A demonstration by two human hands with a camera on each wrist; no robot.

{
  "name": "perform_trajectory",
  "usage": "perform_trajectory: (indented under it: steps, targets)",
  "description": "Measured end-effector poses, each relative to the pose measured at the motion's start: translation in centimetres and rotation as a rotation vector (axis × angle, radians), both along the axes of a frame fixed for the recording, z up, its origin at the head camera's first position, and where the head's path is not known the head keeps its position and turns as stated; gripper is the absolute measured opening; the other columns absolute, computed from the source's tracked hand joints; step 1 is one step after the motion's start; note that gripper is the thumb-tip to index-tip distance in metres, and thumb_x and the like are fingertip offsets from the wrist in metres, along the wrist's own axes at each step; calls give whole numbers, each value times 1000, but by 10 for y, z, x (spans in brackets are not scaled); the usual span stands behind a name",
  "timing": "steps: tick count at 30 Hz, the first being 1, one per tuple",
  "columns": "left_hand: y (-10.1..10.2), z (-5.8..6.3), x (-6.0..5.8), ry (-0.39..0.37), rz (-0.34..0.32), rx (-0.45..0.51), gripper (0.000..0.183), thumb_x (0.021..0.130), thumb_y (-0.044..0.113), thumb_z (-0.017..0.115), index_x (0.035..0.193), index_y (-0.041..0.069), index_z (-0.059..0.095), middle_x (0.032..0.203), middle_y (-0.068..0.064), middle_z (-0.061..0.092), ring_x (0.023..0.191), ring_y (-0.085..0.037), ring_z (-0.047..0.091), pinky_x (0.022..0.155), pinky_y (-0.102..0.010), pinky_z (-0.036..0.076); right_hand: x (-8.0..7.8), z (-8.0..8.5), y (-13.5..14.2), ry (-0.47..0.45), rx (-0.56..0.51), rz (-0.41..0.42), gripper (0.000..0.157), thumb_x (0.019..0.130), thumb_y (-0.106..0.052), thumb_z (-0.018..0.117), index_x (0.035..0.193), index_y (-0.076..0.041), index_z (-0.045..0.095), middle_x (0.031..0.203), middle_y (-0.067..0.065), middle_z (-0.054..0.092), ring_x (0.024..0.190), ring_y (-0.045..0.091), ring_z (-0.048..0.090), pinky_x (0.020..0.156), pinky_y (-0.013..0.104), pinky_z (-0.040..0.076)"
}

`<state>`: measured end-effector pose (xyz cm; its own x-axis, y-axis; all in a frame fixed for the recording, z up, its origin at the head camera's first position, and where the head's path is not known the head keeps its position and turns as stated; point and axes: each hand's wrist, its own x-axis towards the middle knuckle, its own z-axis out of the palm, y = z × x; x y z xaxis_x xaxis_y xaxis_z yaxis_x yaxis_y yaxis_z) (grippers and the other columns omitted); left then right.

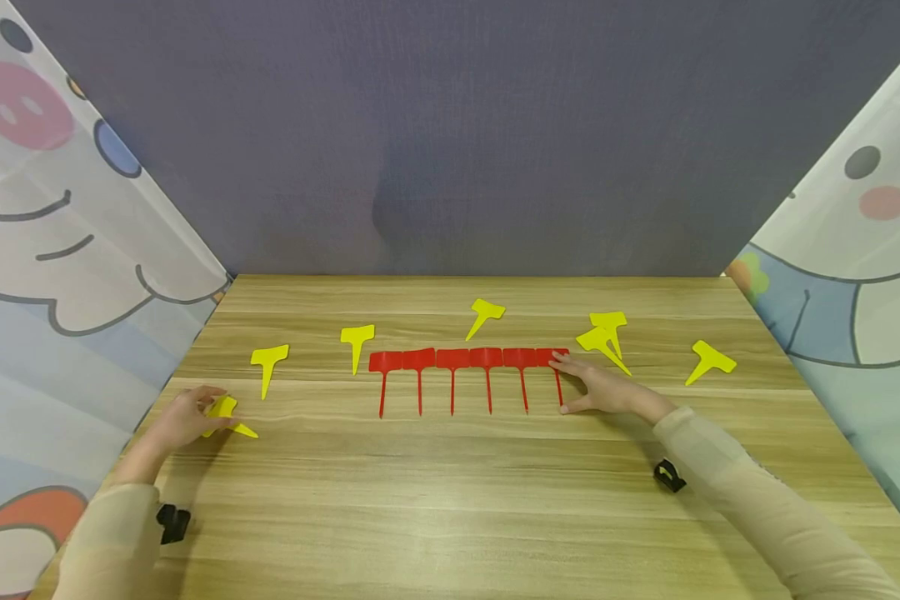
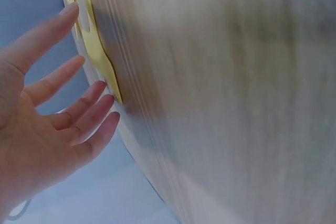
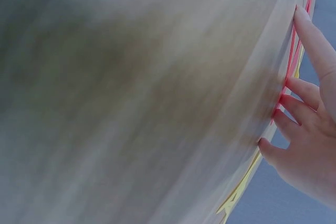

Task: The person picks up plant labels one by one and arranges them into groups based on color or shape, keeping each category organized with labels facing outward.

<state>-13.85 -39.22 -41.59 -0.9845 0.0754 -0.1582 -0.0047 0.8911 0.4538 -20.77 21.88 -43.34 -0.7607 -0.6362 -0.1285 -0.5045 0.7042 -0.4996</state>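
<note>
Several red T-shaped plant labels (image 1: pixel 453 358) lie side by side in a row, stems toward me. My right hand (image 1: pixel 603 390) touches the rightmost red label (image 1: pixel 546 354), fingertips at its head and thumb by its stem. In the right wrist view the fingers are spread, fairly straight, along the red edge (image 3: pixel 291 51). At the left, my left hand (image 1: pixel 183 419) is over a yellow plant label (image 1: pixel 225 406), partly hidden by the fingers; it may overlap a second one. The left wrist view shows loosely spread fingers beside the yellow label (image 2: pixel 100 51), not pinching it.
More yellow labels lie about: two at the left (image 1: pixel 270 358) (image 1: pixel 357 335), one at the back (image 1: pixel 486 310), an overlapping pair (image 1: pixel 607 320) behind the right hand, one farther right (image 1: pixel 708 358). A grey panel (image 1: pixel 480 167) stands behind the wooden table (image 1: pixel 420 500).
</note>
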Motion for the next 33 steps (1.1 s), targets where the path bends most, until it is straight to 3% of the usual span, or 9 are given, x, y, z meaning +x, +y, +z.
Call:
perform_trajectory:
  steps: [15,33]
  targets:
    - [-7,-5,-4,1,-23,-34,67,72,27,72,112,-20,44,105,-42,43,94,-53,44,74,-56,42,-1,-1,0,-29,-10,-8,81,74,-35,69,135,2,31,141,23,22,127,43,19,98,55,23]
    - [-3,-3,-3,-43,28,53,69,73,24,72,111,-18,33,106,-45,40,96,-53,42,75,-54,41,-1,-2,0,-26,-19,3,80,75,-33,69,134,5,31,142,23,21,126,44,20,99,56,22]
